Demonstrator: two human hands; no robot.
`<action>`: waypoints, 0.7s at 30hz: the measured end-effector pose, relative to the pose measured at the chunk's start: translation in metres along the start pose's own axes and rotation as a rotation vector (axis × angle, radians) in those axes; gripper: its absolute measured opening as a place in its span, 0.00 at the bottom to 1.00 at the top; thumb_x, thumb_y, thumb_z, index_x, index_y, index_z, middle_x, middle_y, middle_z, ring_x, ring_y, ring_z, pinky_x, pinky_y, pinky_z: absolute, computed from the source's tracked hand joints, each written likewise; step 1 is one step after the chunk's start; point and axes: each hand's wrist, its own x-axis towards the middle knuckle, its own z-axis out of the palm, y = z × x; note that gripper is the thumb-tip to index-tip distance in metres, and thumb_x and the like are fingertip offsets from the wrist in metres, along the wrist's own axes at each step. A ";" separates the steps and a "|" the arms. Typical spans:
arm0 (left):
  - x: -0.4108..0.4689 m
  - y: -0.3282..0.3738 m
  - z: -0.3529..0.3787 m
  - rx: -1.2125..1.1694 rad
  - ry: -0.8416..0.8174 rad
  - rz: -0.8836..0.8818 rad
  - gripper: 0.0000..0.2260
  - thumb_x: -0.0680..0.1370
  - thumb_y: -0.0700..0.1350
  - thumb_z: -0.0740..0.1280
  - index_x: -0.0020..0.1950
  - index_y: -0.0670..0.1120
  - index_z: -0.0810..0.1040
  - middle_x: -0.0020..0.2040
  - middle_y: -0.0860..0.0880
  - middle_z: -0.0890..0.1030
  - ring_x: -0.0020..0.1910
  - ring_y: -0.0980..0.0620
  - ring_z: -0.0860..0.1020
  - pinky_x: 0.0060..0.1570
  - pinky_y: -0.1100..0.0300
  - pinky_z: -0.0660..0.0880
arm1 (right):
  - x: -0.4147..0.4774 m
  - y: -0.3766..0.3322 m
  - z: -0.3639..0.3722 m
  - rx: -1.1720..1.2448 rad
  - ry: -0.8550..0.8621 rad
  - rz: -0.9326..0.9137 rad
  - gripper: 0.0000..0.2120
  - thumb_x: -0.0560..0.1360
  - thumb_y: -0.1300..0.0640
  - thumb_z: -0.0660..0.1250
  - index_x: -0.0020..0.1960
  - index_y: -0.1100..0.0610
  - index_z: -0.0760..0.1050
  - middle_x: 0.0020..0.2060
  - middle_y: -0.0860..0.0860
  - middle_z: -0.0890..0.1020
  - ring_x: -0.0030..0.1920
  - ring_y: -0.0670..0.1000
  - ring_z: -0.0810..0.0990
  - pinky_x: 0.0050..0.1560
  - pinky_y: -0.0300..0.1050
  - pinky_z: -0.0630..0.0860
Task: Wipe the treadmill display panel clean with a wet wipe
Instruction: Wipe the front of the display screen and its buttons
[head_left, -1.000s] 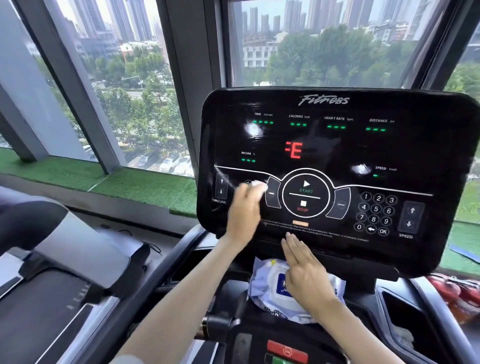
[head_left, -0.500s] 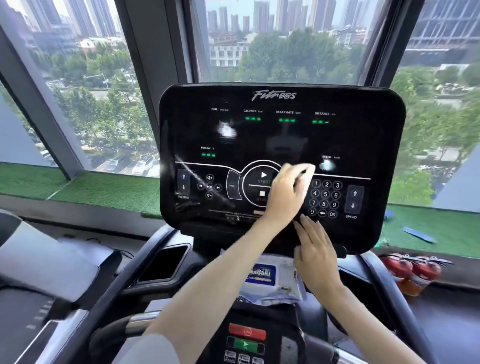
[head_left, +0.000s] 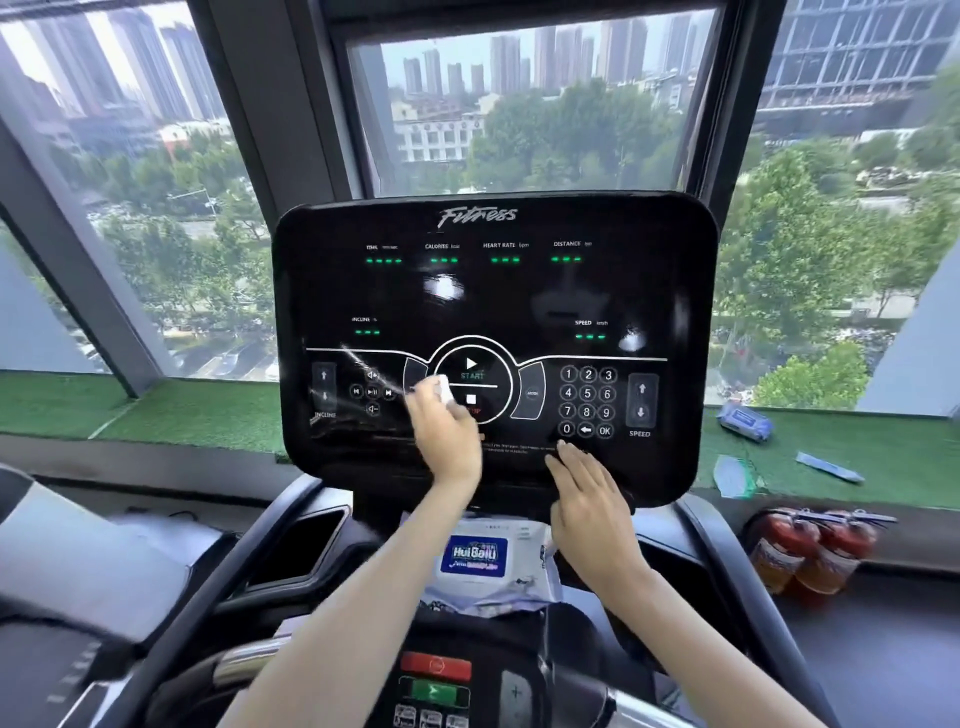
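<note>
Closest to the camera you've got the red stop button (head_left: 435, 666) on the lower console, then a wipe pack (head_left: 488, 558) with a blue label sitting in the tray just under the screen. Right hand (head_left: 587, 499) is flat, fingers straight, resting on the bottom edge of the display panel (head_left: 493, 291), holding nothing, looks like it's just bracing. Left hand (head_left: 447, 431) has its fingers curled around the wet wipe (head_left: 443, 388), bunched up small and pressed on the glass at the left side of the start/stop ring. There's a wet streak (head_left: 363, 364) running across the media and incline buttons to the left of it, so I'd say that corner's been covered. The keypad (head_left: 587, 402) and speed arrows on the right show no smear, and the top half with the green readouts only has glare spots, honestly can't tell if that's been wiped or not. My guess: somewhere around midway, lower strip in progress, right side and upper area left to do. Further back there's another pack (head_left: 743, 422) on the fake-grass sill by the window.
</note>
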 end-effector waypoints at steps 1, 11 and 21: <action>-0.010 0.010 0.013 -0.007 -0.033 0.060 0.13 0.75 0.31 0.58 0.57 0.42 0.72 0.54 0.44 0.71 0.46 0.49 0.73 0.45 0.57 0.71 | -0.002 0.005 -0.001 -0.001 0.000 -0.005 0.22 0.65 0.66 0.57 0.56 0.66 0.78 0.57 0.62 0.79 0.57 0.59 0.79 0.59 0.55 0.73; -0.008 0.076 0.029 -0.363 0.014 0.033 0.09 0.76 0.41 0.62 0.42 0.55 0.72 0.38 0.46 0.76 0.34 0.55 0.75 0.41 0.57 0.76 | -0.016 0.037 -0.011 0.041 -0.030 -0.056 0.22 0.63 0.66 0.60 0.55 0.65 0.79 0.56 0.61 0.80 0.56 0.59 0.79 0.57 0.52 0.76; -0.034 0.058 0.073 -0.375 -0.040 -0.620 0.05 0.75 0.37 0.60 0.50 0.42 0.70 0.45 0.44 0.78 0.45 0.45 0.79 0.50 0.48 0.78 | -0.025 0.041 -0.006 0.120 -0.127 -0.114 0.27 0.54 0.69 0.71 0.55 0.67 0.78 0.53 0.61 0.81 0.56 0.59 0.80 0.58 0.56 0.75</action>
